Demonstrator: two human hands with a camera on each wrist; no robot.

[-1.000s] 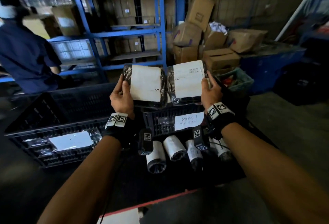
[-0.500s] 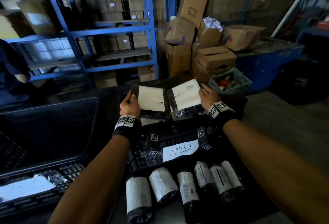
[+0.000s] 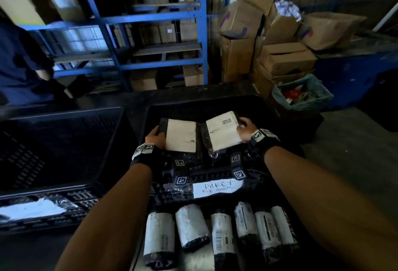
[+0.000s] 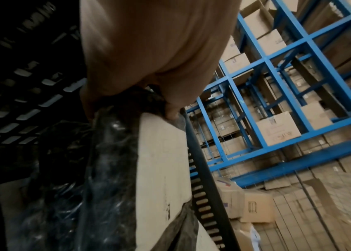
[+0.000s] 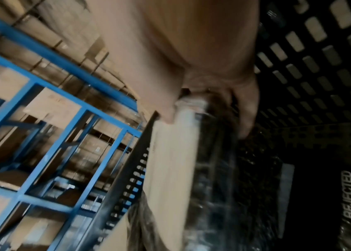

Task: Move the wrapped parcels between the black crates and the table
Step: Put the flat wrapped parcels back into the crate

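Head view: parcels point(image 3: 202, 134) in both hands' grip.

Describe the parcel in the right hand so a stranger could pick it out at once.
Find the black crate bearing the handwritten PAKET sign. Over its opening, two flat black-wrapped parcels are held side by side. The wanted parcel is the one pinched by the right hand: its pale label carries a printed barcode near the top edge, while the left parcel has an almost blank label.

Parcel label point(image 3: 224, 134) print is too small to read.
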